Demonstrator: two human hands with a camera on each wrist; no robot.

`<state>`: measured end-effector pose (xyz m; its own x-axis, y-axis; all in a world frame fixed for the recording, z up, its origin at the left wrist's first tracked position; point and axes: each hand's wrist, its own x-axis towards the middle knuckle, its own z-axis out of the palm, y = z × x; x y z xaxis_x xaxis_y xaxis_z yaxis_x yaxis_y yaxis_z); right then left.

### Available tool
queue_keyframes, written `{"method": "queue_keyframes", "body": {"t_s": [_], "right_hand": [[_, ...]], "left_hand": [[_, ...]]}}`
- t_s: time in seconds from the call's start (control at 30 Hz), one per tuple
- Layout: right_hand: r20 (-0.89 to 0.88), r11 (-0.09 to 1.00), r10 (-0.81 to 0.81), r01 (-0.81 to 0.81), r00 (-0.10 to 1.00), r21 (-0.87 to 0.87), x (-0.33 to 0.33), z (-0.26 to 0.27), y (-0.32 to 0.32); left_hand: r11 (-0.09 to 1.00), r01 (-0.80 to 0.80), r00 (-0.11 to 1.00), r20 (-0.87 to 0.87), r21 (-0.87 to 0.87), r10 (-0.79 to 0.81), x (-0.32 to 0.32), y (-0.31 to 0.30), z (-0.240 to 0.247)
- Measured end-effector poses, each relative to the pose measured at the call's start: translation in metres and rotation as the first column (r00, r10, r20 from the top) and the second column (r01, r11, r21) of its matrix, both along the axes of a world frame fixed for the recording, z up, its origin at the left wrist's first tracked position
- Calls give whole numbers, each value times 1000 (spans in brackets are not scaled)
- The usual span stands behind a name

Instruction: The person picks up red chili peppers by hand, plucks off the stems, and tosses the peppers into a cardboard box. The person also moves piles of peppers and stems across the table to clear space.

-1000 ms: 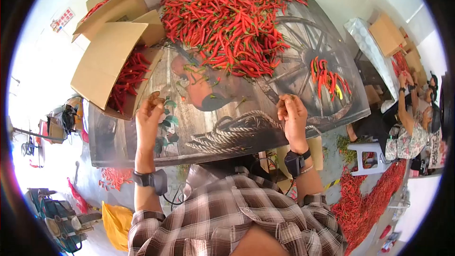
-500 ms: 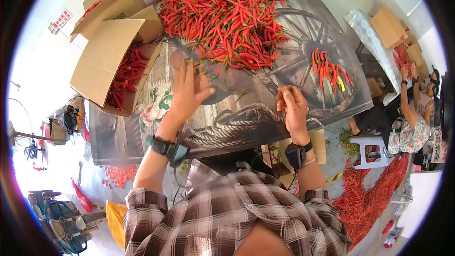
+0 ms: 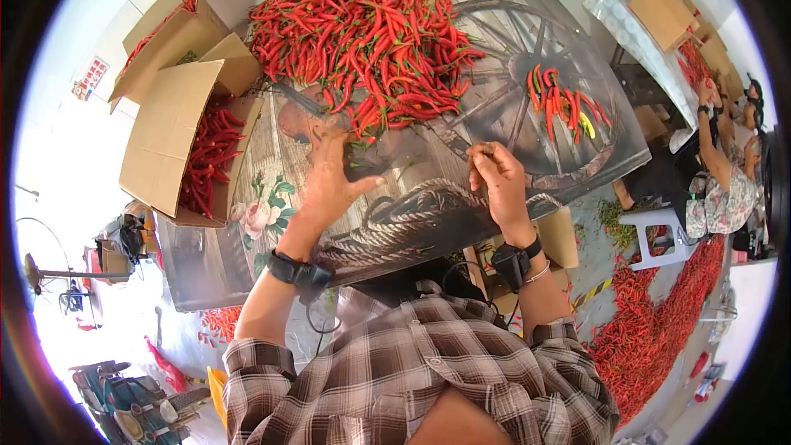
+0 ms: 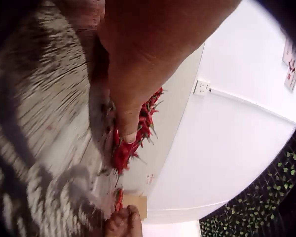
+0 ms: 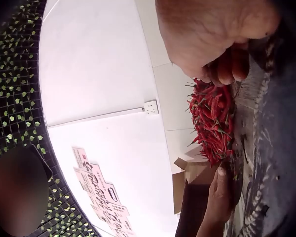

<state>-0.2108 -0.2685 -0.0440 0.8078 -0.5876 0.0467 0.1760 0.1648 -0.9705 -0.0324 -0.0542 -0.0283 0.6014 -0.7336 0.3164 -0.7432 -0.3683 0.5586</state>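
My left hand is spread over the printed tabletop, palm down, fingers pointing toward the pile of red chilies. Small green stem scraps lie by its fingers. In the left wrist view its thumb overlaps the pile, and the other fingers are hidden. Near the front edge my right hand hovers over the printed rope, fingers loosely curled and thumb close to them. No chili shows in it. To its upper right lies a small group of chilies with a yellow chili.
An open cardboard box of dark red chilies lies on the left, another box behind it. Beyond the table's right edge another person sits by a white stool. Red chilies cover floor there.
My left hand has moved from beside the box rightward onto the scraps, its fingers straightening, then drawn slightly back toward me. The right hand has barely moved. The head view has shifted a little.
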Motion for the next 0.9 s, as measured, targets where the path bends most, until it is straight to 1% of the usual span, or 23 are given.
{"method": "queue_keyframes", "body": {"t_s": [0.07,0.1,0.13,0.2,0.23,0.27,0.33,0.37,0.43,0.47,0.53,0.67,0.73,0.8,0.87,0.9], "right_hand": [[8,1000,12,-12,1000,4,2,1,0],[-3,1000,14,-14,1000,10,1,2,0],[-14,1000,14,-14,1000,16,0,3,1],[-13,1000,12,-11,1000,10,0,1,0],[-14,1000,13,-13,1000,10,0,0,0],[-15,1000,11,-11,1000,9,0,0,1],[-11,1000,11,-11,1000,5,0,1,1],[-9,1000,10,-10,1000,0,0,1,-1],[9,1000,22,-22,1000,5,0,-1,0],[13,1000,28,-28,1000,6,0,-1,0],[-9,1000,16,-17,1000,-14,0,1,0],[-5,1000,18,-18,1000,-7,-1,1,1],[-19,999,23,-24,1000,-36,-2,0,1],[-16,999,24,-24,1000,-37,-4,-1,2],[-6,999,22,-22,1000,-40,-4,0,0],[-4,999,22,-23,1000,-41,-4,0,1]], "left_hand": [[999,34,999,29,18,-35,-10,-5,4],[998,63,998,9,-21,-63,-12,-10,4],[998,65,998,7,-23,-64,-16,-15,4],[1000,24,998,-57,8,-24,-20,-27,4],[1000,-14,999,36,22,13,-22,-31,-1],[1000,-12,999,35,21,11,-21,-33,-6],[999,37,985,169,12,-39,-17,-39,-9],[999,37,984,171,7,-38,-17,-39,-10],[999,31,995,93,-35,-28,-17,-32,-10],[999,26,995,96,-34,-22,-17,-28,-9],[996,54,998,45,-69,-51,-19,-18,-8],[998,36,999,23,-52,-35,-26,8,-6],[1000,3,999,53,-7,-3,-33,30,-5],[998,-25,1000,19,50,24,-44,59,2],[998,-59,998,18,38,59,-55,96,-2],[987,-141,990,34,79,139,-64,116,-1]]}}
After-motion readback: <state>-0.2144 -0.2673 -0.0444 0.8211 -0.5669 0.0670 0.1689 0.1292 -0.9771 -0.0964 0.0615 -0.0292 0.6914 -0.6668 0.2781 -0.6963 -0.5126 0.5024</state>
